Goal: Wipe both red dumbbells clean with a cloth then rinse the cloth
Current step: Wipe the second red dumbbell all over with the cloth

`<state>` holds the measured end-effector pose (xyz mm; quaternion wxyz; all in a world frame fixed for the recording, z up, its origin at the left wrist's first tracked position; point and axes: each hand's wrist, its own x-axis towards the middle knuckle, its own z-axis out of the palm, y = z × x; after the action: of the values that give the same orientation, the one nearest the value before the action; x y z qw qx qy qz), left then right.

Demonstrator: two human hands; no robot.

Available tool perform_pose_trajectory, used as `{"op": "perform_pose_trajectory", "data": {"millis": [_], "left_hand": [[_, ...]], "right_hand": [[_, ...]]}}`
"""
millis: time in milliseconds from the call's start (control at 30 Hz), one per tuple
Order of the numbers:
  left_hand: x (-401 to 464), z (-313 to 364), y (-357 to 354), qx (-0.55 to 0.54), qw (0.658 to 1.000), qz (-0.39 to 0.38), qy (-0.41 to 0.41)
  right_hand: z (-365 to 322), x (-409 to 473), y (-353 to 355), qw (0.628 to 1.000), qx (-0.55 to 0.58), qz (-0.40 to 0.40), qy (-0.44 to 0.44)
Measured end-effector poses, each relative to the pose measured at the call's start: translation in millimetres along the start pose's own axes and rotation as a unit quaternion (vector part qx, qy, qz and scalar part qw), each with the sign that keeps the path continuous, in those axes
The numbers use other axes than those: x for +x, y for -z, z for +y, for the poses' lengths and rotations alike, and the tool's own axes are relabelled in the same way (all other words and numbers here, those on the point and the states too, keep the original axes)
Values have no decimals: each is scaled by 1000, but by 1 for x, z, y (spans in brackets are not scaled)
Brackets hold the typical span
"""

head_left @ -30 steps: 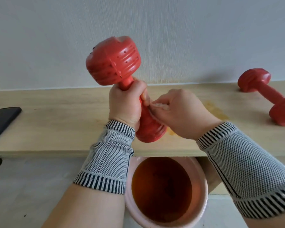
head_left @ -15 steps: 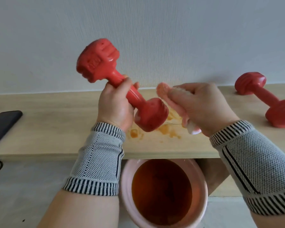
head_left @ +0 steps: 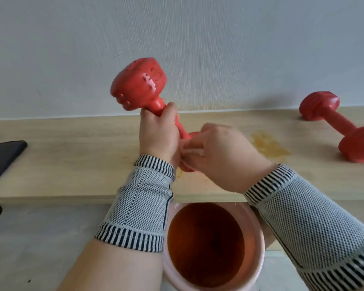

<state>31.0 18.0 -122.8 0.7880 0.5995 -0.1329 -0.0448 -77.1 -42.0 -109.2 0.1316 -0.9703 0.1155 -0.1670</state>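
My left hand (head_left: 158,135) grips the handle of a red dumbbell (head_left: 138,85), held tilted above the wooden shelf (head_left: 72,164) with one head up to the left. The lower head is mostly hidden behind my hands. My right hand (head_left: 221,156) pinches a small pale cloth (head_left: 192,151) against that lower end. A second red dumbbell (head_left: 340,124) lies on the shelf at the far right.
A pink bucket (head_left: 259,259) of brownish water stands below the shelf's front edge, under my hands. Orange wet stains (head_left: 269,145) mark the shelf. A black phone (head_left: 2,158) lies at the left end. A grey wall rises behind.
My right hand, lifted away with the cloth half a second ago, has come back onto the dumbbell's lower end. My left hand has turned the dumbbell.
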Motion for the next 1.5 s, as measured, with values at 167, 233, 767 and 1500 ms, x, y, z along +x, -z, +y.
{"op": "perform_pose_trajectory", "data": {"millis": [167,233,767,1500], "left_hand": [[14,11,12,-69,993,61,67],[20,11,22,-140,981,57,125],[15,-6,13,-318,931,-11,181],[8,2,8,-298,939,91,142]], "right_hand": [[21,2,30,904,324,219,-170],[37,-1,39,840,417,248,-243],[29,1,-5,743,585,62,-319],[25,10,-24,934,251,245,-68]]}}
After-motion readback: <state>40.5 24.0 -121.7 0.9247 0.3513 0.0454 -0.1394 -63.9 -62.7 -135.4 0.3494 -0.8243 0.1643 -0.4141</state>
